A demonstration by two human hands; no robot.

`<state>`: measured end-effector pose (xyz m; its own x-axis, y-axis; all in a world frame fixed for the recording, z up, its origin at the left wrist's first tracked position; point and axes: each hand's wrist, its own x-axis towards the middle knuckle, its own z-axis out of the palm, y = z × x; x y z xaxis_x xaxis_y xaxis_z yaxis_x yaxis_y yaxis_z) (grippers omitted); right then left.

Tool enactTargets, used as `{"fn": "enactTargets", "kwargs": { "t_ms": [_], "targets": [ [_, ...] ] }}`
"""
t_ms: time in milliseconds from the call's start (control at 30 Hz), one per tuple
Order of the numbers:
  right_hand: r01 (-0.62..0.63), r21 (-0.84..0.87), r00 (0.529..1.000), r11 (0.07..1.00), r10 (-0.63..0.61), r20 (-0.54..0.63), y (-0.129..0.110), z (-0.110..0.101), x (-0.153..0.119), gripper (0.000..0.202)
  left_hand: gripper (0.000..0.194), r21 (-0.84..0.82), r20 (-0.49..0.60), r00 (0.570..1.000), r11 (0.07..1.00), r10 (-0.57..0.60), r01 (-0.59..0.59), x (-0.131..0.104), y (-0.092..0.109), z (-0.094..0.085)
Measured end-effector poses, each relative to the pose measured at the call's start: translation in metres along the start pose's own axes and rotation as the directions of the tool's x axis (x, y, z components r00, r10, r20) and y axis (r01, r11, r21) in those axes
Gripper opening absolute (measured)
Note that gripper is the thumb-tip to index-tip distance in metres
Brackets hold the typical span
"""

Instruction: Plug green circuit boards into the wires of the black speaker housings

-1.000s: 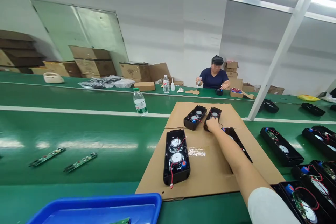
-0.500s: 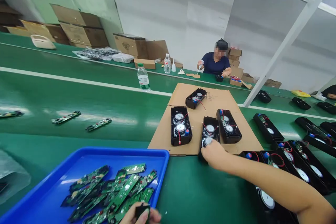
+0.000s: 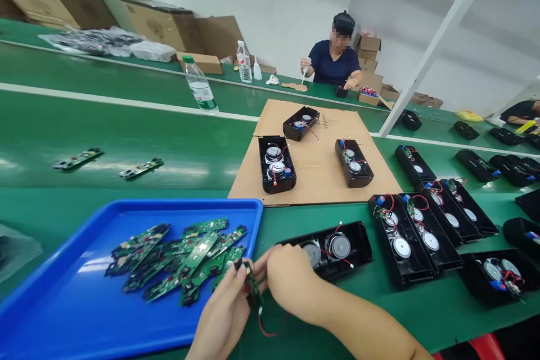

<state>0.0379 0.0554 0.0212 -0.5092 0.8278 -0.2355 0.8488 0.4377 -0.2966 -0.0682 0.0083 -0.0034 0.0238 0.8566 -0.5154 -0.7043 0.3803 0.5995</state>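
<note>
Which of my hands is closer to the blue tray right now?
Left. Your left hand, holding a circuit board, is at the right edge of the blue tray; your right hand is farther right, by the nearest open black housing.

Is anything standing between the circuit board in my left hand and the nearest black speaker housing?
Yes: the right hand is between the circuit board in the left hand and the speaker housing, hiding part of the housing's left end. I see nothing else between them.
</note>
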Motion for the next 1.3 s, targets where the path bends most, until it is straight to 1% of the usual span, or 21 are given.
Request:
{"fn": "enactTargets", "kwargs": {
  "t_ms": [100, 167, 233, 267, 300, 367, 400, 433, 467, 500, 533, 567, 600, 633, 700, 767, 800, 967, 1067, 1200, 1300],
  "targets": [
    [-0.017, 0.09, 0.998, 0.996, 0.022, -0.062, 0.018, -0.015, 0.003, 0.02, 0.029, -0.008, 0.044, 0.996, 0.997, 0.08, -0.08, 0.018, 0.012, 0.012],
    [-0.014, 0.145, 0.994, 0.989, 0.029, -0.102, 0.029, -0.024, 0.001, 0.027, 0.025, -0.008, 0.037, 0.991, 0.992, 0.13, -0.13, 0.029, 0.016, 0.019],
    [0.04, 0.191, 0.983, 0.981, -0.004, -0.183, 0.036, -0.027, -0.004, 0.027, 0.021, -0.01, -0.003, 0.983, 0.983, 0.181, -0.181, 0.034, 0.016, 0.02],
    [0.1, 0.194, 0.971, 0.976, -0.053, -0.234, 0.037, -0.025, -0.006, 0.023, 0.02, -0.011, -0.038, 0.977, 0.977, 0.211, -0.212, 0.035, 0.016, 0.018],
    [0.182, 0.171, 0.95, 0.968, -0.128, -0.284, 0.036, -0.021, -0.008, 0.02, 0.02, -0.01, -0.08, 0.966, 0.969, 0.246, -0.247, 0.034, 0.016, 0.014],
    [0.359, 0.039, 0.885, 0.933, -0.327, -0.332, 0.032, -0.006, -0.01, 0.03, 0.024, -0.006, -0.176, 0.933, 0.947, 0.315, -0.321, 0.03, 0.015, 0.005],
    [0.417, -0.058, 0.853, 0.907, -0.413, -0.319, 0.029, 0.003, -0.01, 0.034, 0.026, -0.005, -0.22, 0.915, 0.937, 0.34, -0.349, 0.027, 0.015, 0.001],
    [0.452, -0.152, 0.828, 0.879, -0.477, -0.296, 0.026, 0.013, -0.009, 0.031, 0.028, -0.006, -0.256, 0.9, 0.93, 0.353, -0.367, 0.023, 0.015, -0.004],
    [0.469, -0.233, 0.808, 0.852, -0.521, -0.276, 0.023, 0.022, -0.007, 0.021, 0.029, -0.009, -0.284, 0.89, 0.927, 0.357, -0.375, 0.019, 0.015, -0.008],
    [0.477, -0.29, 0.792, 0.83, -0.549, -0.267, 0.02, 0.03, -0.006, 0.008, 0.029, -0.016, -0.299, 0.888, 0.928, 0.35, -0.372, 0.015, 0.015, -0.011],
    [0.481, -0.318, 0.776, 0.817, -0.566, -0.278, 0.018, 0.036, -0.004, 0.01, 0.029, -0.03, -0.3, 0.894, 0.933, 0.333, -0.358, 0.01, 0.014, -0.014],
    [0.482, -0.312, 0.761, 0.819, -0.568, -0.313, 0.017, 0.039, -0.004, 0.019, 0.03, -0.045, -0.288, 0.906, 0.941, 0.309, -0.335, 0.005, 0.013, -0.016],
    [0.49, -0.265, 0.748, 0.831, -0.556, -0.361, 0.017, 0.04, -0.004, 0.023, 0.033, -0.058, -0.266, 0.922, 0.951, 0.28, -0.305, 0.0, 0.011, -0.017],
    [0.502, -0.175, 0.747, 0.847, -0.527, -0.406, 0.017, 0.037, -0.005, 0.024, 0.037, -0.066, -0.238, 0.939, 0.961, 0.248, -0.27, -0.005, 0.009, -0.018],
    [0.524, 0.075, 0.78, 0.849, -0.442, -0.443, 0.019, 0.028, -0.01, 0.019, 0.045, -0.05, -0.18, 0.965, 0.978, 0.19, -0.202, -0.014, 0.004, -0.019],
    [0.527, 0.279, 0.825, 0.803, -0.403, -0.396, 0.021, 0.016, -0.018, 0.014, 0.049, -0.005, -0.126, 0.98, 0.988, 0.154, -0.155, -0.019, -0.002, -0.02],
    [0.521, 0.334, 0.838, 0.786, -0.395, -0.377, 0.022, 0.012, -0.023, 0.016, 0.051, 0.018, -0.101, 0.984, 0.989, 0.145, -0.144, -0.021, -0.006, -0.019],
    [0.454, 0.437, 0.863, 0.777, -0.262, -0.432, 0.027, 0.006, -0.042, 0.016, 0.054, 0.106, -0.014, 0.98, 0.975, 0.199, -0.196, -0.022, -0.018, -0.015],
    [0.398, 0.527, 0.889, 0.751, -0.174, -0.424, 0.028, 0.004, -0.048, 0.02, 0.054, 0.138, 0.022, 0.983, 0.973, 0.182, -0.183, -0.023, -0.02, -0.011],
    [0.272, 0.659, 0.936, 0.701, -0.032, -0.351, 0.031, 0.0, -0.053, 0.018, 0.041, 0.26, -0.031, 0.978, 0.946, 0.206, -0.191, -0.025, -0.019, -0.007],
    [0.235, 0.692, 0.939, 0.683, 0.025, -0.344, 0.033, 0.0, -0.056, 0.019, 0.03, 0.274, -0.054, 0.967, 0.934, 0.25, -0.227, -0.023, -0.018, -0.004]
  ]
}}
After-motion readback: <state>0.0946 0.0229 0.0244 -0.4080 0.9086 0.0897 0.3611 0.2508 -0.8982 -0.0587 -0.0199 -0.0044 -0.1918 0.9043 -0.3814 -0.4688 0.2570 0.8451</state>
